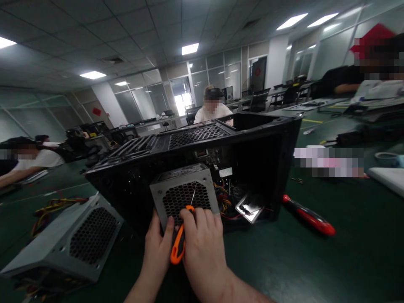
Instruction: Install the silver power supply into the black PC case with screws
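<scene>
A grey power supply [185, 194] with a honeycomb grille sits tilted at the open side of a black computer case [271, 126]. My left hand [159, 242] grips its lower left edge, thumb on the front face. In my right hand [203, 244] is an orange and black screwdriver [178, 246], its thin shaft pointing up across the grille. The fingers of this hand also rest against the lower right of the power supply. Whether the screwdriver's tip touches anything cannot be made out. Coloured cables [223, 200] show inside the case, right of the power supply.
A second power supply [85, 235] with bundled cables lies at left. On the green tabletop [299, 261], right of the case, are a red and black screwdriver [309, 214], several small screws [297, 181] and a roll of tape [386, 158]. People sit across the table and at both sides.
</scene>
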Demonstrator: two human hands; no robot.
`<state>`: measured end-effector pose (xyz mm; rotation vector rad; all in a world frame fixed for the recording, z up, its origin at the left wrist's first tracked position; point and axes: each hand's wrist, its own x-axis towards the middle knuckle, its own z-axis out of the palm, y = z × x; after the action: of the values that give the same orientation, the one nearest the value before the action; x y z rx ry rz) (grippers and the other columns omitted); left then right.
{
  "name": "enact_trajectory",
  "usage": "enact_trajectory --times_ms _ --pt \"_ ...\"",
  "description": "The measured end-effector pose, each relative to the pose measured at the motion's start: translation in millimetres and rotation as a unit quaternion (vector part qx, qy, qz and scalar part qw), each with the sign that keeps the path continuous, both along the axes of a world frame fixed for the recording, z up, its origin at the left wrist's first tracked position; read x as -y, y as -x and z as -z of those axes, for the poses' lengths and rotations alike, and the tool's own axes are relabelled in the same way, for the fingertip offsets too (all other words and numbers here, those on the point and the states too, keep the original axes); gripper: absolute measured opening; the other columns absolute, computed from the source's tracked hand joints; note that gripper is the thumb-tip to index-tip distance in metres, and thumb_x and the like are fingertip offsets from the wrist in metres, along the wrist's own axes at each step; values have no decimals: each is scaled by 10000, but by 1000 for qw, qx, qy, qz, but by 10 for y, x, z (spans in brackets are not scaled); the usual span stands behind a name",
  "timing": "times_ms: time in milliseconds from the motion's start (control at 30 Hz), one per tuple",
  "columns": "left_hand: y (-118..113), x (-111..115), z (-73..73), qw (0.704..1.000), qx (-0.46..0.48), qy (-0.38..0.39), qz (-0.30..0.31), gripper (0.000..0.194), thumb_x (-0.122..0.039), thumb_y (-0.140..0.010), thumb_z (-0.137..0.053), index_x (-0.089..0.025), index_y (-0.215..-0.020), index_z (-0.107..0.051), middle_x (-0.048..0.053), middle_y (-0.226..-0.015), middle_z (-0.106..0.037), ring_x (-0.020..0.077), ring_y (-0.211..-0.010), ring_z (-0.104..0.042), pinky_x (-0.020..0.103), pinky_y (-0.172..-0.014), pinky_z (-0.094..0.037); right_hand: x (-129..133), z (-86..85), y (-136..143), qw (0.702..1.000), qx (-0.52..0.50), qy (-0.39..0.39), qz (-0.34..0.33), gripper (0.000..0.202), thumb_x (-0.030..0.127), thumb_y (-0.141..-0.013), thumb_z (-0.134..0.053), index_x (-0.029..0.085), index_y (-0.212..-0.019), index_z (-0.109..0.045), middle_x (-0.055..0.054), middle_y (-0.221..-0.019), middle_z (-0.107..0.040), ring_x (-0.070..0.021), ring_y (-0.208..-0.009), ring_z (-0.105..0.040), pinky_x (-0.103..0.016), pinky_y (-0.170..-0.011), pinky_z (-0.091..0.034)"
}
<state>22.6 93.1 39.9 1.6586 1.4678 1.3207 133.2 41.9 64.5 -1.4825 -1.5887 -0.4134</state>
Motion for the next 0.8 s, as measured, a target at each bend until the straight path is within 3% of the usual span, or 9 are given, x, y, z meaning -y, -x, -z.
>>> enact_trajectory --times_ms 200,467,633,800 --pt "3 10 1 1000 3 2 4 621 -539 -811 -456 -161 -1302 -414 145 -1278 -539 275 -1181 -513 441 -1037 -345 -17 -39 -18 1000 -2 26 1 230 97 -754 -602 202 -955 -561 -37 -791 -511 -229 -742 -431 -354 -693 -290" --pt "33 -14 46 1000 -13 -11 7 563 -488 -842 -452 -182 -1313 -415 126 -1345 -490 259 -1281 -422 425 -1080 -295 49 -285 -142 997 -4 77 -15 247 65 -713 -546 196 -922 -562 -54 -815 -530 -254 -770 -448 -356 -674 -271" --pt "33 9 27 1000 -7 6 12 556 -480 -840 -465 -191 -1313 -421 116 -1255 -561 269 -1241 -464 435 -1038 -357 206 -154 -66 999 -27 22 -27 199 105 -734 -537 228 -890 -543 -12 -770 -512 -220 -719 -437 -346 -677 -256" --pt "27 30 12 1000 -5 -4 7 540 -459 -832 -495 -209 -1308 -435 102 -1225 -585 261 -1194 -507 415 -1010 -391 149 6 -30 998 -43 -28 -21 208 131 -857 -375 221 -912 -555 -37 -774 -501 -230 -736 -420 -373 -723 -268"
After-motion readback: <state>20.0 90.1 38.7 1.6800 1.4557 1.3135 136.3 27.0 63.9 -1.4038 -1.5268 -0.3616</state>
